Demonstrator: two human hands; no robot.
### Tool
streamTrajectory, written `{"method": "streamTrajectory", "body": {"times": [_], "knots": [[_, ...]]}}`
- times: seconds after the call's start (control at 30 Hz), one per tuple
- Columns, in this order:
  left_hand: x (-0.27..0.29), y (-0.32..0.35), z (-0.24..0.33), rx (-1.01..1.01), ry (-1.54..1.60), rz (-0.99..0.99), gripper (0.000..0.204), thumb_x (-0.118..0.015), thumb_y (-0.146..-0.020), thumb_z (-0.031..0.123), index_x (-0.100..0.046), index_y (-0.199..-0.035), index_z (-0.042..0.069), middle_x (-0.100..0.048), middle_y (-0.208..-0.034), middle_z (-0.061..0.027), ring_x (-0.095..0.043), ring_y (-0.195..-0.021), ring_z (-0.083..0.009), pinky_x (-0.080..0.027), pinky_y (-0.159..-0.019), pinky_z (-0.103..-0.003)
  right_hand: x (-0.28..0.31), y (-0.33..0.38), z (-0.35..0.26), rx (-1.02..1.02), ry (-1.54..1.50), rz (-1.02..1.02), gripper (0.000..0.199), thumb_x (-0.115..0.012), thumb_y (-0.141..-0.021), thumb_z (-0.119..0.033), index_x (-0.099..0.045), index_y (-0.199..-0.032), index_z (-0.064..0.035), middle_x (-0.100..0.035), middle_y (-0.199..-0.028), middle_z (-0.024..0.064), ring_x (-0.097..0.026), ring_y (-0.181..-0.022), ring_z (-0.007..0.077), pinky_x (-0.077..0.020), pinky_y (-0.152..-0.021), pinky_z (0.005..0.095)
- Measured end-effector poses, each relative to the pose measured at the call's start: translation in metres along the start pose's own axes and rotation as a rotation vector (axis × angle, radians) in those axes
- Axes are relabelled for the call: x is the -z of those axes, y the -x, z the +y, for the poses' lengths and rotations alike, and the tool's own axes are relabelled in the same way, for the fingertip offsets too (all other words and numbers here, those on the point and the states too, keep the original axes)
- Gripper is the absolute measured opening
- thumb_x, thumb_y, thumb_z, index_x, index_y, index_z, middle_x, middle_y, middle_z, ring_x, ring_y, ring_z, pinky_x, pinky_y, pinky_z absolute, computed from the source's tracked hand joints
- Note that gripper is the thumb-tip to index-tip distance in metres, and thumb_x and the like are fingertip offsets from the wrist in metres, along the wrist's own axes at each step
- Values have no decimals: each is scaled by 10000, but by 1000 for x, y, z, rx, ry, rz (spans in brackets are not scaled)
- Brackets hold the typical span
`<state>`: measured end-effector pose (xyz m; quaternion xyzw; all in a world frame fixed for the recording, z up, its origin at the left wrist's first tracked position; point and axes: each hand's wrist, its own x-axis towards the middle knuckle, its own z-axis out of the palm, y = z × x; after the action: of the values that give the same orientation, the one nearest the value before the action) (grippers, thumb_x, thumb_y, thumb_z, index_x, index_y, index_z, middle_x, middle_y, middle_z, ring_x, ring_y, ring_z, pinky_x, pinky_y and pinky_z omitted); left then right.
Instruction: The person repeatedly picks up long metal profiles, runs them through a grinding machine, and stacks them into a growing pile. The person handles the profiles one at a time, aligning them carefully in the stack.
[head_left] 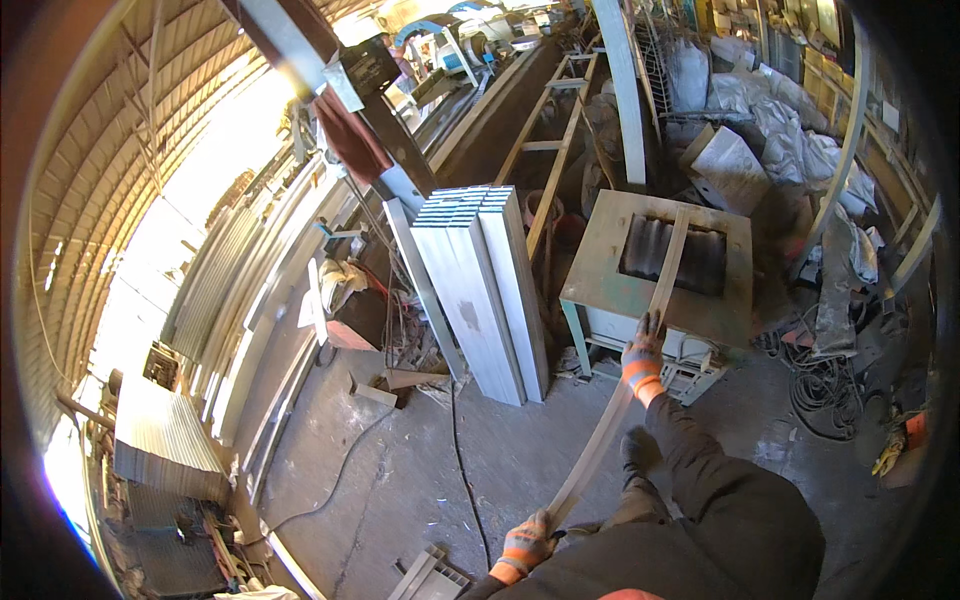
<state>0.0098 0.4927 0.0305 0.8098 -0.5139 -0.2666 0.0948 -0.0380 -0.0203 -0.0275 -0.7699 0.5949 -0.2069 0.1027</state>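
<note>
Across the top of the boxy machine (pixel 597 252), and from there slanting down toward the person's waist, runs one long, narrow metal strip (pixel 602 437). Left hand (pixel 528 545), in a grey and orange glove: fingers curled around the strip's near end, low beside the body. Right hand (pixel 643 357), gloved alike: laid over the strip partway along, just short of the machine, fingers stretched forward; whether it clamps or only steadies, I cannot tell from here. Beyond those fingers the strip crosses the dark opening (pixel 645 248) toward the far edge of the top.

Hidden: the undersides of both hands and the lengths of strip beneath the gloves. Inside the opening, only dim, rounded shapes. A pale metal piece (pixel 430 578) on the floor is cut off at the lower edge. The gap under the roof at left is lost in glare.

Markings: a grey patch (pixel 470 315) on the upright stack of metal lengths (pixel 465 270); label or stain, too small to tell.
</note>
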Motion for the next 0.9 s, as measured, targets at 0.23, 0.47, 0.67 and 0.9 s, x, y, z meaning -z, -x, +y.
{"method": "streamTrajectory", "body": {"times": [0.23,0.47,0.67,0.9], "knots": [[-35,116,-101,34,38,-123,606,-805,-979,336,-562,-1462,61,-752,-1327,-208,-727,-1238,-446,-570,-1047,-549,1,130,-20,28,-202,-9,922,-675,-954,-180,-291,-1773,-5,-222,-1851,274,-234,-1699,504,-191,-1419,535],[-28,36,-100,277,807,-341,956,-844,-972,606,-535,-1633,-11,-660,-1574,-201,-624,-1478,-304,-483,-1231,-423,-15,78,36,15,-942,118,878,-751,-978,-83,-370,-1768,-43,-371,-1826,227,-324,-1707,353,-236,-1390,399],[23,-135,10,188,352,-204,857,-750,-963,747,-711,-1409,16,-788,-1297,-298,-751,-1253,-455,-586,-1075,-509,-10,-103,90,256,-349,269,773,-655,-982,-33,-447,-1727,-47,-360,-1814,256,-310,-1688,457,-232,-1402,495],[72,-378,165,52,156,-21,813,-689,-986,784,-687,-1235,10,-800,-1099,-283,-773,-1087,-463,-594,-952,-528,-42,-363,101,124,174,3,819,-584,-1089,-609,-540,-1654,-18,-477,-1741,260,-459,-1584,497,-312,-1351,575]]}}
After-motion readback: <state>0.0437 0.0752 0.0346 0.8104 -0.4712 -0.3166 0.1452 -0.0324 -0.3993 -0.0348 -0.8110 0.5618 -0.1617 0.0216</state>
